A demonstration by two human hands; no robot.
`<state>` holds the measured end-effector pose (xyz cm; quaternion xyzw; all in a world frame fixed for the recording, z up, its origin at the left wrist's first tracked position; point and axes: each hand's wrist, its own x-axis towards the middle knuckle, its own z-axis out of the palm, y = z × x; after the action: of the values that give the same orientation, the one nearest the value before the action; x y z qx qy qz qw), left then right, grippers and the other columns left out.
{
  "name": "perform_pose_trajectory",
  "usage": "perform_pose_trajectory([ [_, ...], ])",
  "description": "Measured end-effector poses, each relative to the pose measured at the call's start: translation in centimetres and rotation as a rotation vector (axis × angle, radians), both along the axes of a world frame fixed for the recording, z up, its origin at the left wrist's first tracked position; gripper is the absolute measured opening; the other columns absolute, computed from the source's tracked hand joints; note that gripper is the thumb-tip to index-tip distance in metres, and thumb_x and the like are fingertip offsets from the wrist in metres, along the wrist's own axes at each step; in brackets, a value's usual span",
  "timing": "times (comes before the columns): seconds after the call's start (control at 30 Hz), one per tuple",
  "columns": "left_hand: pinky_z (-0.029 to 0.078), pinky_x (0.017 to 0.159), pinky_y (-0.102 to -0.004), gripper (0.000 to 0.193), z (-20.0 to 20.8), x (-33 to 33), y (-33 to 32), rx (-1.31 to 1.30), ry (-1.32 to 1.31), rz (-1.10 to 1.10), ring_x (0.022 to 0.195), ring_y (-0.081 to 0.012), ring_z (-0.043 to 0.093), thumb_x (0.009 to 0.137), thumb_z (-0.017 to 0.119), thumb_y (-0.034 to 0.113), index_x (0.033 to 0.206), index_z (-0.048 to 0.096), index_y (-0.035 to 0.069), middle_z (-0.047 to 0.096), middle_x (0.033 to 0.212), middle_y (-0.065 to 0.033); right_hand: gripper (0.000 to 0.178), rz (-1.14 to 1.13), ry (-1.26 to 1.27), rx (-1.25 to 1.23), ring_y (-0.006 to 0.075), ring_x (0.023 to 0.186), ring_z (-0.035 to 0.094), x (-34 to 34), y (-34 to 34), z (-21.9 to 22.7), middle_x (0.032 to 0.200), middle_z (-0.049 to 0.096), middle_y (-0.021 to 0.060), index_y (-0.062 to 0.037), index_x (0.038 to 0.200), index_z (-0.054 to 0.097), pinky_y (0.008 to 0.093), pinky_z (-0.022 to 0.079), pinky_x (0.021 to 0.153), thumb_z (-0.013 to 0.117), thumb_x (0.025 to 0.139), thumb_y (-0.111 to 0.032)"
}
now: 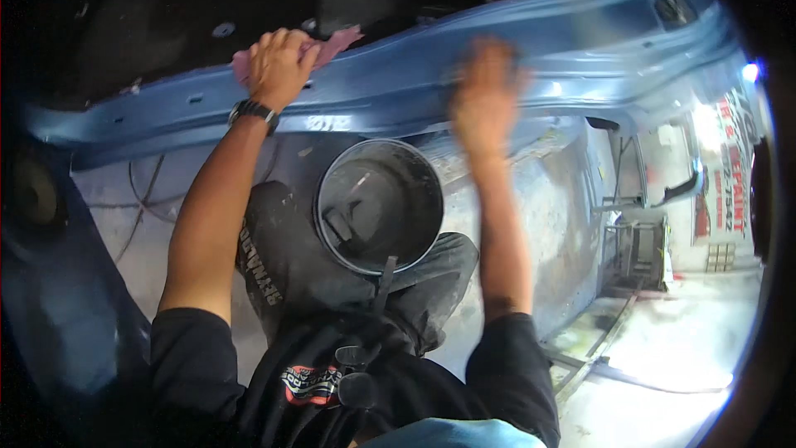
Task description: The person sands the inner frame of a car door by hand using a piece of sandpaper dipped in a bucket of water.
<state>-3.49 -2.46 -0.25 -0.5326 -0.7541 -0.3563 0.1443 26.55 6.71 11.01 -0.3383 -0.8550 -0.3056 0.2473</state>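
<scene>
A blue car door sill runs across the view. My left hand is closed over a crumpled pink cloth and rests on the sill's upper edge. Further right, my right hand lies over the blue metal, smeared by motion. A dark edge shows beside its fingers, but what it is, and whether I hold it, cannot be made out. Below the sill, between my knees, stands a round dark bucket with liquid and a small block-like piece inside.
The dark car interior lies beyond the sill. At the left is a dark blue car panel. Cables lie on the floor near it. To the right are a metal stand, a floor-level frame and a wall banner.
</scene>
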Motion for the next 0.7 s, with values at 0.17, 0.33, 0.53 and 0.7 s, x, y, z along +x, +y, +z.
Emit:
perform_pose_trajectory([
  [0.17,0.043,0.090,-0.0463,0.026,-0.7,0.2,-0.2,0.021,-0.010,-0.020,0.106,-0.0305,0.060,0.097,0.067,0.037,0.109,0.070,0.014,0.067,0.106,-0.0061,0.045,0.167,-0.232,-0.216,0.0336,0.145,0.046,-1.1,-3.1,-3.1,0.148,0.057,0.0184,-0.0013,0.139,0.063,0.0724,0.012,0.122,0.056,0.099,-0.021],
  [0.33,0.044,0.090,-0.0473,0.028,-0.2,0.6,0.3,-0.012,0.011,-0.024,0.106,-0.0318,0.060,0.099,0.066,0.036,0.115,0.070,0.014,0.067,0.109,-0.0080,0.046,-0.062,-0.012,-0.007,0.0335,0.147,0.044,2.1,0.3,2.1,0.152,0.055,0.0183,-0.0019,0.139,0.063,0.0728,0.011,0.122,0.056,0.099,-0.022],
  [0.53,0.044,0.090,-0.0472,0.024,-0.6,0.6,0.0,0.044,0.043,-0.014,0.106,-0.0323,0.059,0.098,0.066,0.034,0.109,0.069,0.012,0.066,0.106,-0.0076,0.045,0.134,-0.085,-0.131,0.0337,0.143,0.049,1.8,-1.6,0.7,0.147,0.059,0.0196,0.0009,0.136,0.064,0.0739,0.017,0.120,0.054,0.101,-0.025],
  [0.7,0.044,0.092,-0.0478,0.025,-0.4,0.7,0.0,-0.013,0.025,-0.029,0.107,-0.0331,0.059,0.099,0.065,0.033,0.113,0.069,0.012,0.066,0.109,-0.0086,0.041,-0.144,0.105,0.175,0.0304,0.142,0.051,3.4,1.2,6.0,0.148,0.058,0.0167,0.0007,0.133,0.066,0.0739,0.016,0.121,0.054,0.103,-0.025],
])
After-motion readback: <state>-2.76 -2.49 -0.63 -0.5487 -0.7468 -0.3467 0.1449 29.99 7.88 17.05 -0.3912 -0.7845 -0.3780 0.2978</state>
